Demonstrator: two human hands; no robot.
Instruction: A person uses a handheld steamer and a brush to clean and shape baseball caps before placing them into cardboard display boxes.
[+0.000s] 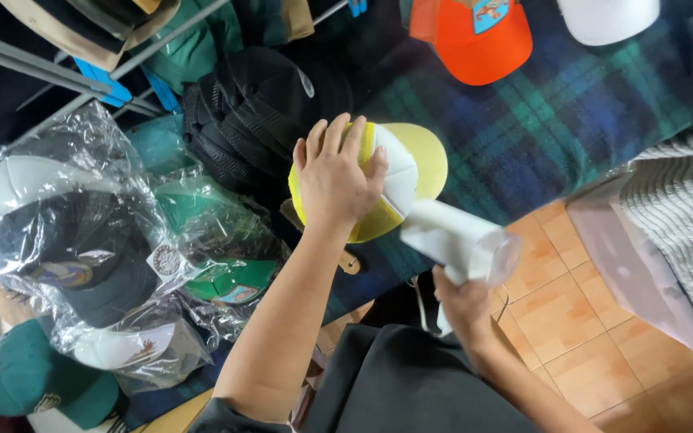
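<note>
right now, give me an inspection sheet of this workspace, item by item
surface: dark blue-green plaid cloth covers the table.
job's things: yellow and white cap lies on the cloth; white handheld device points at it.
clutter: caps in clear plastic bags, stack of black caps, orange cap, white cap, green cap.
grippers: left hand lies flat on the yellow cap; right hand grips the device's handle.
cables: nothing seen.
surroundings: tiled floor, metal rack bars, striped fabric at right.
</note>
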